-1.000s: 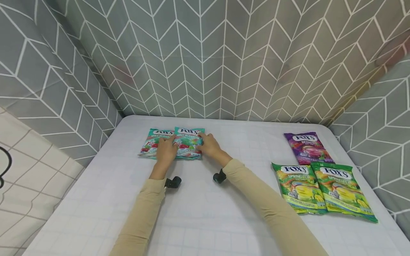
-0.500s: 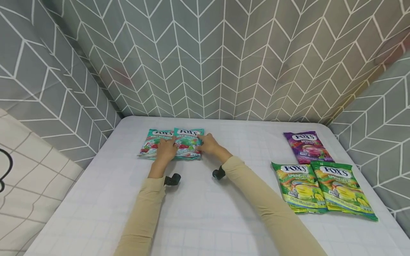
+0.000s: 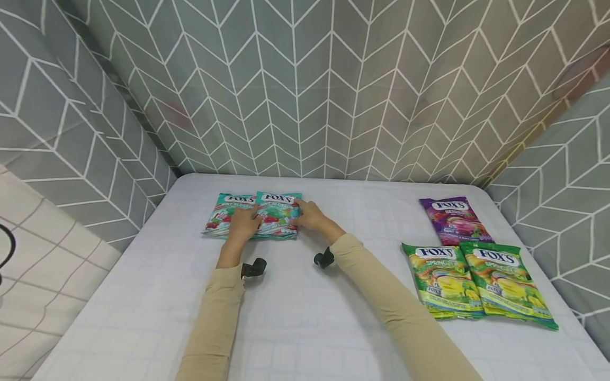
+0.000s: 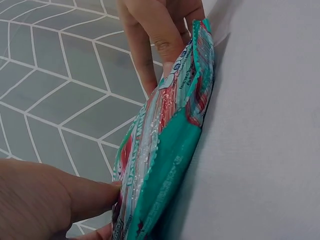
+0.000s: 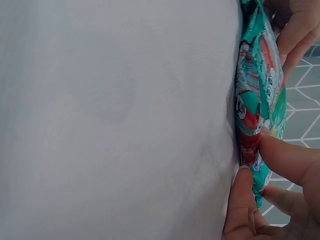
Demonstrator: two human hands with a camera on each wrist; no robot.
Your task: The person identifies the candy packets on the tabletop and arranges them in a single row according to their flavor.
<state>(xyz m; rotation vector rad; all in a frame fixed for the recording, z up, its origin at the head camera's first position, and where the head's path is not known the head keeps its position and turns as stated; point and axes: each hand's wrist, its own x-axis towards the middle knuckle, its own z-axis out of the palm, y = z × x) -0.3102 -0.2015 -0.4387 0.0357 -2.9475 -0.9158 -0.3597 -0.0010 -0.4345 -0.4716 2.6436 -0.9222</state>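
Two teal Fox's Mint Blossom candy bags lie side by side near the table's far edge in the head view: a left bag (image 3: 219, 221) and a right bag (image 3: 278, 212) that overlaps it. My left hand (image 3: 243, 225) rests across the seam between them, its thumb touching the wrapper in the left wrist view. At the outer edge of the right bag, my right hand (image 3: 312, 216) pinches the side, thumb on top and a finger low by the cloth in the right wrist view. My left palm hides part of the left bag.
To the right lie a purple Fox's Berries bag (image 3: 456, 221) and two green Fox's Spring Tea bags, one left (image 3: 444, 280) and one right (image 3: 507, 283), the latter near the table's right edge. A grey patterned curtain (image 3: 314, 95) stands behind the white-covered table (image 3: 295, 328).
The head view has shifted slightly. Both hands stay on the Mint Blossom candy bags, which hold nearly the same place; the other bags lie as before.
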